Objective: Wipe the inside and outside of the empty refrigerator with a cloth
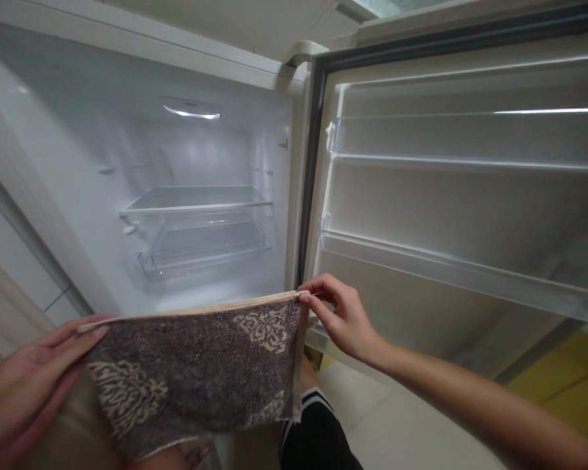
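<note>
A dark purple-brown cloth [200, 372] with cream ornamental patterns hangs stretched between my two hands, folded along its pale top edge. My left hand [42, 375] pinches its upper left corner between thumb and fingers. At the upper right corner, my right hand [340, 313] grips the edge between thumb and forefinger. Behind the cloth stands an open refrigerator [68, 170] with a lit lamp [191, 109] at the top. Inside it are a glass shelf [198, 199] and, below that, a clear tray [206, 245]. The cloth hides the lower part of the compartment.
The refrigerator door [451, 202] is swung wide to the right, with clear door racks [441, 261] along it. Light floor tiles [367, 405] show below. My leg in a black sock [318, 437] with white stripes is under the cloth. Yellow surfaces [563, 378] lie at the lower right.
</note>
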{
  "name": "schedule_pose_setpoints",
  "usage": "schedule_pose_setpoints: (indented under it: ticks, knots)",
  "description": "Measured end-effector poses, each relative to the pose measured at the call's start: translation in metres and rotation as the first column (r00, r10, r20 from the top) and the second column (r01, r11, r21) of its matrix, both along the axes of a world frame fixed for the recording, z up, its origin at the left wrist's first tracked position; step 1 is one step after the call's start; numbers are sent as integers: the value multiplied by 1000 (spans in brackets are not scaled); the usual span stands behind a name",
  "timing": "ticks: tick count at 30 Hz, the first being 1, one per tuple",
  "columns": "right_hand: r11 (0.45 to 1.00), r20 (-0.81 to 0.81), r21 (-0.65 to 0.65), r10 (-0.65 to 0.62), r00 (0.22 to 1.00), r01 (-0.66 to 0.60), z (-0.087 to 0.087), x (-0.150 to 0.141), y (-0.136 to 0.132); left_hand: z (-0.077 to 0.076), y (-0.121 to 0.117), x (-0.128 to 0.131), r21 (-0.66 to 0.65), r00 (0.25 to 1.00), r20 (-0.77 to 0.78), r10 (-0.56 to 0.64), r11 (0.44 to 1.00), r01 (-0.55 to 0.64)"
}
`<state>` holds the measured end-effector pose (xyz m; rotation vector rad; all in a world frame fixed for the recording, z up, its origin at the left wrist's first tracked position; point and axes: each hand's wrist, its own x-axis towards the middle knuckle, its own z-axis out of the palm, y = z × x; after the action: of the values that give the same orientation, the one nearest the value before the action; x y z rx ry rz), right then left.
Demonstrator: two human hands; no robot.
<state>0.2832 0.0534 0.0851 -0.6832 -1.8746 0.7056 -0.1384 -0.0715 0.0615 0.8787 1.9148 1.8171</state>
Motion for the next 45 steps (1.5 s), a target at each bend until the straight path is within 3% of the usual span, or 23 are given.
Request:
schedule_pose_setpoints:
  ticks: [3, 5, 7, 10, 13, 16, 18, 20, 25, 28, 32, 37, 40, 42, 45]
  knots:
    - [994, -7, -111, 9, 1000, -10, -12, -13, 12, -3, -5, 3, -134, 986, 163, -46, 989, 69]
    - [977, -75, -213, 7, 997, -23, -17, -24, 16, -1, -7, 18, -143, 991, 133, 30, 990, -11]
    - [947, -161, -310, 37, 986, -86, -19, -37, 12, 3, -6, 45, -72, 996, 76, 36, 997, -31]
    - [909, -237, -362, 125, 964, -206, -20, -60, -8, 6, -1, 100, 68, 983, -73, -170, 982, 175]
    - [900, -244, -344, 190, 951, -268, -21, -75, -26, 2, 6, 149, 90, 903, -177, -392, 907, 412]
    - [909, -247, -313, 201, 948, -275, -24, -77, -30, -6, 13, 174, 96, 811, -173, -559, 810, 579]
    - [921, -247, -289, 193, 950, -262, -26, -71, -26, -12, 16, 176, 94, 752, -183, -634, 750, 655]
    - [940, -218, -239, 192, 957, -243, -28, -63, -23, -17, 19, 175, 82, 723, -255, -642, 730, 678]
    - [981, -93, -15, 191, 977, -193, -28, -44, -32, -17, 22, 174, 113, 709, -595, -378, 834, 540]
    - [979, -82, 42, 201, 976, -198, -28, -40, -39, -13, 21, 179, 67, 644, -665, -378, 829, 555]
    - [975, -76, 58, 218, 973, -214, -29, -38, -38, -13, 24, 184, -25, 654, -553, -516, 795, 606]
    - [975, -79, 22, 224, 971, -223, -34, -39, -36, -18, 31, 185, 8, 720, -249, -648, 742, 670]
    - [976, -81, 46, 217, 973, -214, -35, -39, -37, -21, 32, 188, 27, 741, -92, -665, 743, 669]
    - [974, -54, 62, 223, 973, -220, -35, -38, -36, -23, 32, 190, 39, 749, -89, -657, 749, 661]
    - [967, 18, 46, 248, 969, -249, -30, -35, -33, -27, 30, 189, 14, 757, -210, -619, 772, 635]
